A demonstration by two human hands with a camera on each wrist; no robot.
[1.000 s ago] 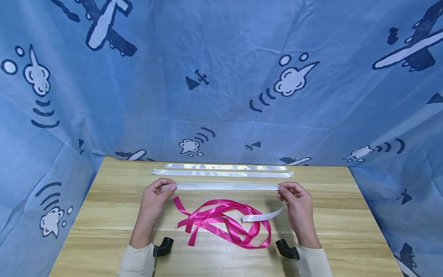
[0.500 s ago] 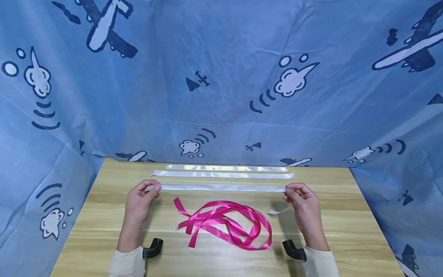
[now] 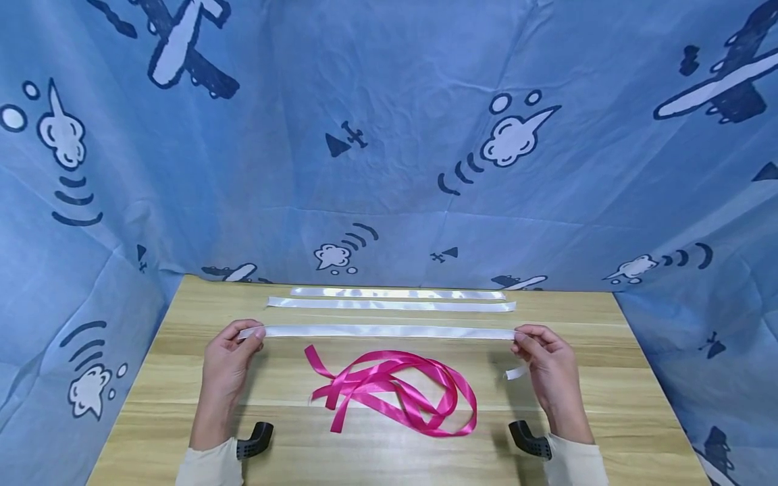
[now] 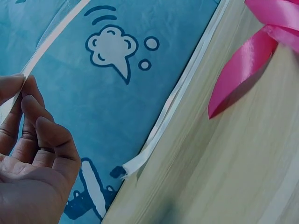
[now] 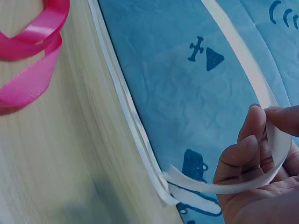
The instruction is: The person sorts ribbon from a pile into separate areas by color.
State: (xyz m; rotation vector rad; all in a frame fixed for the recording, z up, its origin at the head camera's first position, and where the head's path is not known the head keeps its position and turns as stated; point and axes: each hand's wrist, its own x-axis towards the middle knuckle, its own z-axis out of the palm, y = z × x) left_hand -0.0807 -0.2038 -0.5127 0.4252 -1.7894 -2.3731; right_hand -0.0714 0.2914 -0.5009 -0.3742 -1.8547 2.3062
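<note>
A white ribbon (image 3: 389, 331) is stretched straight between both hands above the table. The left hand (image 3: 227, 361) pinches it near its left end, a short bit sticking out past the thumb; the left wrist view shows this left hand (image 4: 37, 154) with thumb and forefinger together on the ribbon (image 4: 53, 37). The right hand (image 3: 550, 368) pinches the other side, and a short tail hangs below it. In the right wrist view that tail of the ribbon (image 5: 224, 188) curves across the palm of the right hand (image 5: 261, 163).
Two white ribbons, one nearer (image 3: 389, 306) and one farther (image 3: 398, 293), lie parallel along the table's back edge. A loosely coiled pink ribbon (image 3: 395, 388) lies mid-table, between the forearms. Blue printed cloth (image 3: 389, 169) stands behind and at both sides of the wooden table (image 3: 608, 391).
Both hands have moved apart, the left hand farther to the left and the right hand to the right. The stretch of ribbon between them has lengthened, and the tail below the right hand has shortened.
</note>
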